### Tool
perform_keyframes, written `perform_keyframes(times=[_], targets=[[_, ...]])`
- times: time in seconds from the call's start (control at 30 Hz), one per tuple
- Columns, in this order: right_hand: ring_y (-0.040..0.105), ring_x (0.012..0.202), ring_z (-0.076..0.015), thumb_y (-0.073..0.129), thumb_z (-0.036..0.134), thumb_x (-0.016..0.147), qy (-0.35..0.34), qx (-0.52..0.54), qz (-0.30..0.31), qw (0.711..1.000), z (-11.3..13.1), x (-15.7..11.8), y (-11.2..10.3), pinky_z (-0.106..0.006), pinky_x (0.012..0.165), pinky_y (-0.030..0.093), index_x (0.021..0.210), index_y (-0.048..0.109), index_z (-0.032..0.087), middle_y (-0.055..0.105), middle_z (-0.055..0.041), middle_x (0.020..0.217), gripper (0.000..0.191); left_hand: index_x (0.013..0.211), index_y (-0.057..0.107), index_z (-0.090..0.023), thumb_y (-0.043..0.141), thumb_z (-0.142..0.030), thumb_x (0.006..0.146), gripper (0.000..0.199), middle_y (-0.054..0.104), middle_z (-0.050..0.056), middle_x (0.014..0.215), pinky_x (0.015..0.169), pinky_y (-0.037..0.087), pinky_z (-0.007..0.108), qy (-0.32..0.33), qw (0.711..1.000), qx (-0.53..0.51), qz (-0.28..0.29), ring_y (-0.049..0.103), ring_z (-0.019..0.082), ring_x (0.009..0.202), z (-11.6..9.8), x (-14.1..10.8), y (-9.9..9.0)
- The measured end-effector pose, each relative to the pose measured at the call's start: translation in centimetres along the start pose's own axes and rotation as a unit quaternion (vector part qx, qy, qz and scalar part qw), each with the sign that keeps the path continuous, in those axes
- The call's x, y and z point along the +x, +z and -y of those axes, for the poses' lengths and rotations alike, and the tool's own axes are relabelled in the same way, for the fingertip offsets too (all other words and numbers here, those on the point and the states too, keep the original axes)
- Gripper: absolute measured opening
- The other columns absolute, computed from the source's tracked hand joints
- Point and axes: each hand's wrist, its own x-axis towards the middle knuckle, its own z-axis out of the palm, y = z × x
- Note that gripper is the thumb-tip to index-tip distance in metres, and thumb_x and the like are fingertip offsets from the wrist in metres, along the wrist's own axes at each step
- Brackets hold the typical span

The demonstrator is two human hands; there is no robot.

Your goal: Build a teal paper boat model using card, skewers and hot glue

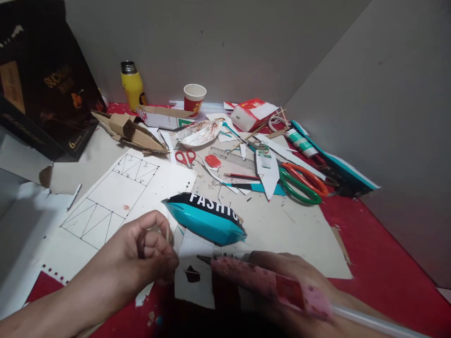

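Note:
My left hand [144, 256] pinches a thin wooden stick [167, 233] upright between thumb and fingers, just left of a teal and black folded paper boat shape [206, 218] printed "FASHION". In my right hand [299, 277] I grip a pink glue gun [268, 284] whose metal tip [202, 258] points left toward the stick. A clear glue stick [373, 321] juts from its back end. Under the tip lies a white paper piece [193, 277] with a dark cut-out hole.
Card sheets with drawn triangle patterns [116, 197] cover the red table [373, 263]. Behind lie small red scissors [185, 157], large orange-green scissors [303, 183], a ruler [232, 157], a pencil [241, 176], a glue tube [299, 142], a paper cup [194, 97], a yellow bottle [133, 85] and a dark box [45, 84].

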Motion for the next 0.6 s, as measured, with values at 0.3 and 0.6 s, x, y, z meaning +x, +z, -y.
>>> perform_keyframes(times=[0.3, 0.6], targets=[[0.067, 0.078, -0.0188, 0.048, 0.025, 0.090, 0.022, -0.002, 0.043, 0.999, 1.5, 0.3, -0.7, -0.028, 0.069, 0.056, 0.131, 0.058, 0.030, 0.069, -0.0067, 0.094, 0.043, 0.072, 0.051, -0.018, 0.067, -0.030, 0.079, 0.020, 0.054, -0.004, 0.063, 0.051, 0.030, 0.021, -0.045, 0.992, 0.120, 0.025, 0.043, 0.008, 0.055, -1.1, -0.1, -0.3], [0.069, 0.087, -0.0196, 0.051, 0.023, 0.087, 0.038, -0.014, 0.048, 0.998, 1.3, 0.1, -0.9, -0.028, 0.075, 0.058, 0.133, 0.055, 0.037, 0.070, -0.0042, 0.100, 0.048, 0.067, 0.042, -0.022, 0.041, -0.036, 0.090, 0.027, 0.043, -0.003, 0.060, 0.055, 0.032, 0.027, 0.157, 0.813, 0.521, -0.208, 0.041, 0.014, 0.057, -4.1, 1.6, -4.6]])
